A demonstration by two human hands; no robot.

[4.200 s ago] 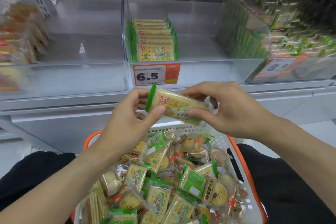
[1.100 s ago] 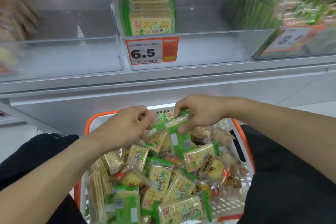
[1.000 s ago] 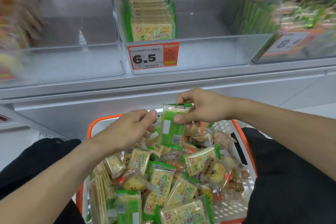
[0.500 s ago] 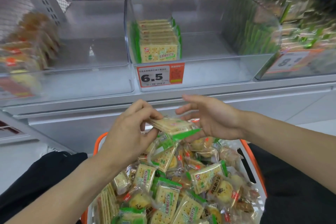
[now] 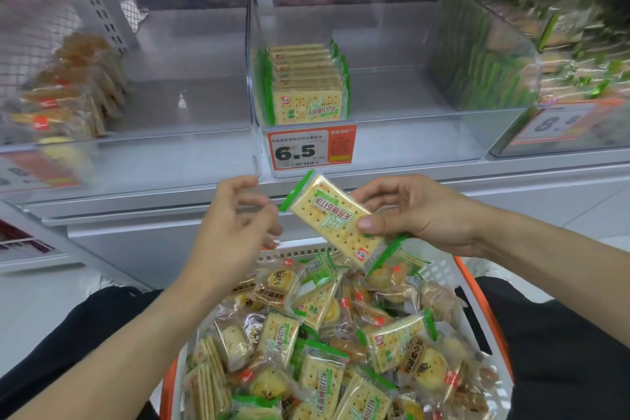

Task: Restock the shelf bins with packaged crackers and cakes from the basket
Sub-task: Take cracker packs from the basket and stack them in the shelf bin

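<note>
The right hand pinches a cracker pack above the basket, its green end tilted toward eleven o'clock. The left hand, at nine o'clock of it, hangs loosely curled, holding nothing.

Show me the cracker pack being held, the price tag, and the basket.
cracker pack [image 5: 335,216], head view, middle of its face
price tag [image 5: 312,147], head view, its white field
basket [image 5: 484,310], head view, orange right rim
</note>
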